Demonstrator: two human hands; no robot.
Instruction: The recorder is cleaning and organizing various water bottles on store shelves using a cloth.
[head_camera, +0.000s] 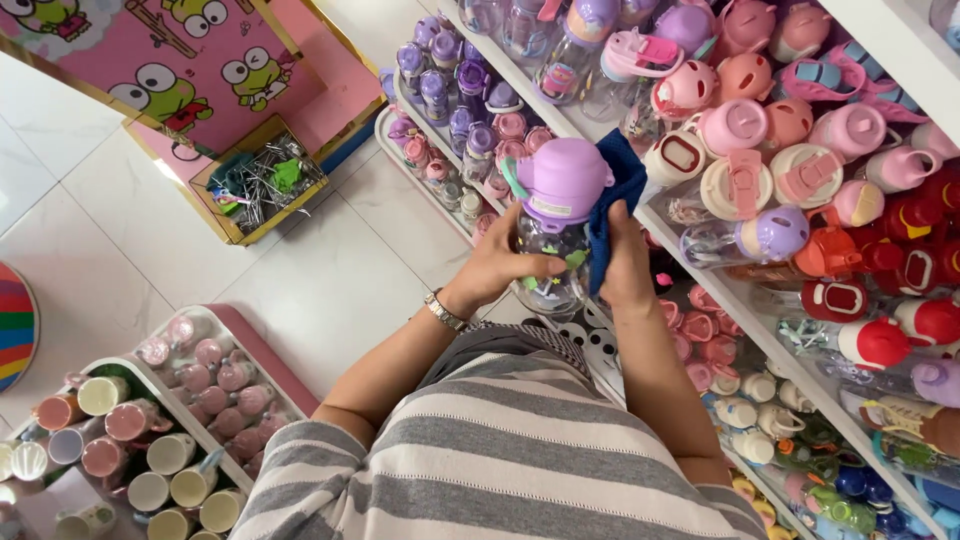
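A clear water bottle with a purple lid is held up in front of the shelves. My left hand grips the bottle's body from the left, a watch on its wrist. My right hand presses a dark blue cloth against the bottle's right side. Small coloured shapes decorate the clear body.
Tiered white shelves at the right carry several pink, purple and red bottles. A low rack of pink cups stands at the lower left. A yellow-edged box of clips sits on the white tiled floor beside a pink cartoon-frog board.
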